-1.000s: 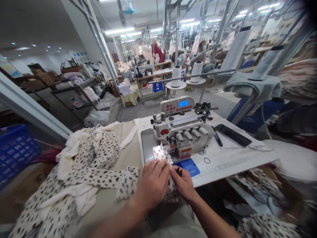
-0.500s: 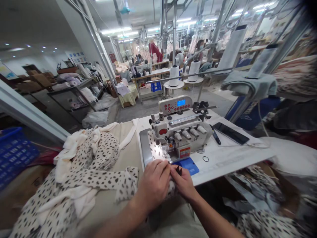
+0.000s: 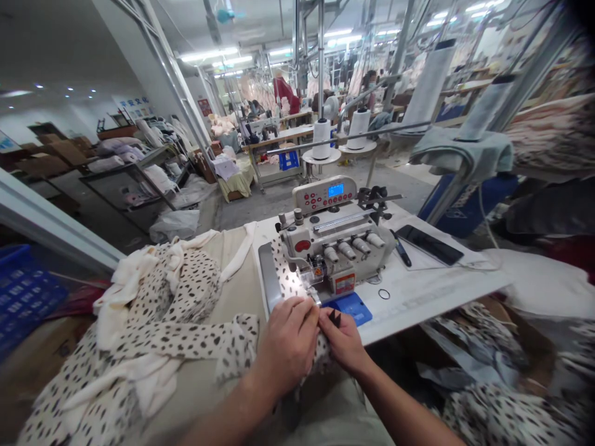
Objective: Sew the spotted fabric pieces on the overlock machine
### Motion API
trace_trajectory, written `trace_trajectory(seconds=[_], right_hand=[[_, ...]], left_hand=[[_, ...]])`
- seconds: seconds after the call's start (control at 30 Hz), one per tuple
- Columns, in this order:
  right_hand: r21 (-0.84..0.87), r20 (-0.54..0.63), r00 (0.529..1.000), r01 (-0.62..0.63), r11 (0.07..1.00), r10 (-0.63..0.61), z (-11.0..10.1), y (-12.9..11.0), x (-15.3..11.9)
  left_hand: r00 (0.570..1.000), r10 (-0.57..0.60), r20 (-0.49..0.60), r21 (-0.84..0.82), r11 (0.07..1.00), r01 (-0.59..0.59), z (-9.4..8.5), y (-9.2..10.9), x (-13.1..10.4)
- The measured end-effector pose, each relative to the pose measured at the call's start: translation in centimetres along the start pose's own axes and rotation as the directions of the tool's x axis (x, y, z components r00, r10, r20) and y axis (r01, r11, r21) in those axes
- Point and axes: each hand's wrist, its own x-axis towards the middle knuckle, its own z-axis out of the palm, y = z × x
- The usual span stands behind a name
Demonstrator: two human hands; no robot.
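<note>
A spotted white fabric strip (image 3: 284, 272) runs under the lit needle area of a white sewing machine (image 3: 344, 244) and comes out toward me. My left hand (image 3: 290, 337) is closed on the fabric just in front of the presser area. Close against it, my right hand (image 3: 341, 337) pinches the fabric's edge, with a small dark pointed tool (image 3: 334, 318) showing between its fingers. The fingertips of both hands nearly touch. More spotted fabric (image 3: 186, 337) with cream bands is heaped to the left and reaches near my left hand.
A blue plate (image 3: 351, 308) and a black ring (image 3: 383, 294) lie right of the hands. Further right are a phone (image 3: 430, 244) and a dark pen-like tool (image 3: 402, 252). Thread cones (image 3: 321, 139) stand behind the machine. A blue basket (image 3: 28, 297) is far left.
The spotted strip reaches a little further along the machine's plate, away from me. The view has shifted slightly; both hands keep nearly the same grip.
</note>
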Motion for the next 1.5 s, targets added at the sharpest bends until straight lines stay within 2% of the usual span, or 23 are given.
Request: trace_trajectory(seconds=[0.43,0.77,0.97,1.13,1.27,1.37,1.5], right_hand=[[-0.009,-0.002,1.000,-0.006,1.000,0.006,0.1,-0.2,0.0],[-0.057,0.005,1.000,0.027,0.998,-0.027,0.1,-0.3,0.0],[-0.095,-0.005,0.999,0.036,0.995,-0.037,0.1,-0.2,0.1],[-0.139,-0.022,0.998,0.047,0.989,-0.050,0.1,0.0,0.1],[-0.105,-0.009,1.000,0.022,0.994,-0.023,0.2,0.0,0.0],[-0.102,0.000,1.000,0.030,0.994,-0.030,0.2,-0.1,0.0],[-0.136,0.013,0.999,0.030,0.990,-0.029,0.1,-0.2,0.0]], left_hand=[[1.000,0.003,-0.022,-0.017,1.000,-0.004,-0.3,-0.1,0.3],[0.999,0.003,0.036,-0.019,1.000,-0.002,-0.1,-0.5,-0.1],[1.000,0.006,0.023,-0.006,1.000,-0.006,-0.3,-0.5,0.0],[1.000,-0.019,0.022,-0.027,0.999,0.020,-0.5,-1.5,0.3],[0.998,-0.064,0.001,-0.037,0.997,0.064,-0.8,-2.2,0.6],[0.998,-0.055,-0.032,-0.063,0.997,0.053,-0.9,-2.0,0.4],[0.999,-0.046,0.013,-0.079,0.996,0.047,-0.7,-1.7,0.2]])
